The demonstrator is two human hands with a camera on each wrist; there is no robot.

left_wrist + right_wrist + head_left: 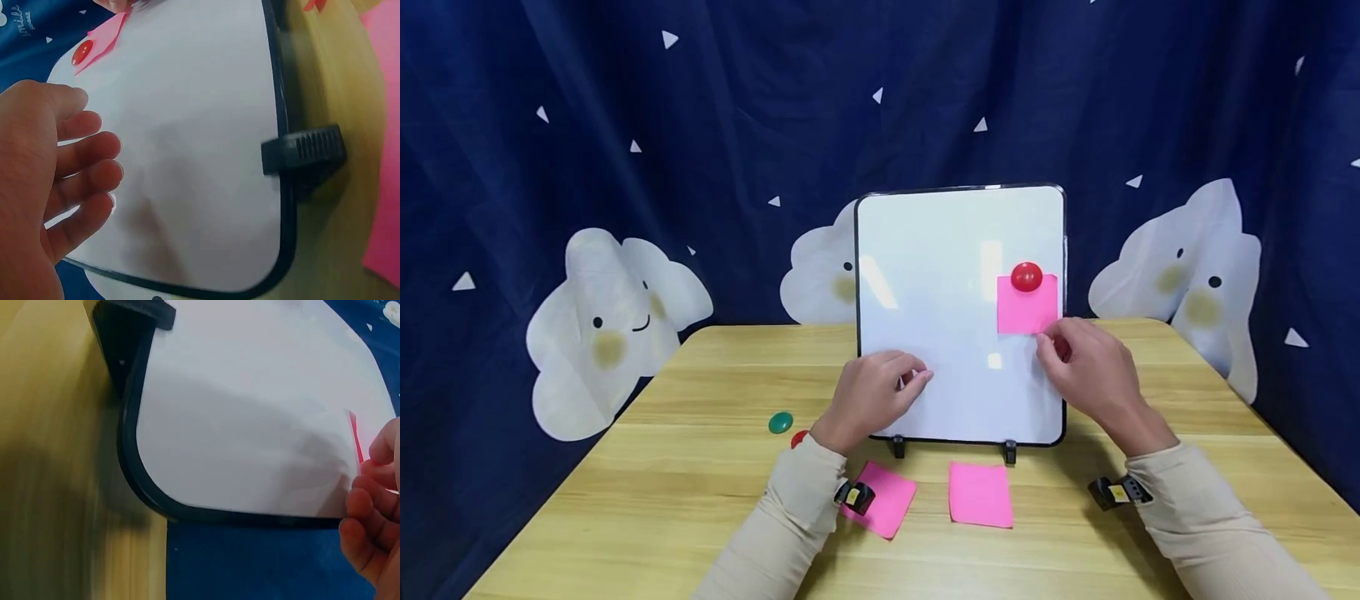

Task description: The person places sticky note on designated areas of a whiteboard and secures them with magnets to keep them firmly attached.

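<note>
Feet (1011, 452), black and stubby, clasp the lower edge of the whiteboard (940, 333) and so keep it standing upright on the table (662, 467), its face turned toward us. Near its right side hangs a pink note (1018, 312), held at its top edge by a red disc (1027, 277) that we take to be a magnet, since nothing else seems to bear the sheet up there. Our right hand (1097, 367) is at the note's lower right corner, where the fingers (375, 469) come together and appear to pinch the paper; we judge that this steadies the end the disc leaves loose. Our left hand (872, 392) is held before the board's lower left, its fingers relaxed, bent and slightly apart, with nothing in them; whether any touches the surface we cannot tell. A left loose note (891, 500) and a right loose note (981, 495) lie in front of the board, within easy reach, while a green disc (781, 422) sits near a second red disc (799, 438), partly hidden by our left sleeve (782, 533).
</note>
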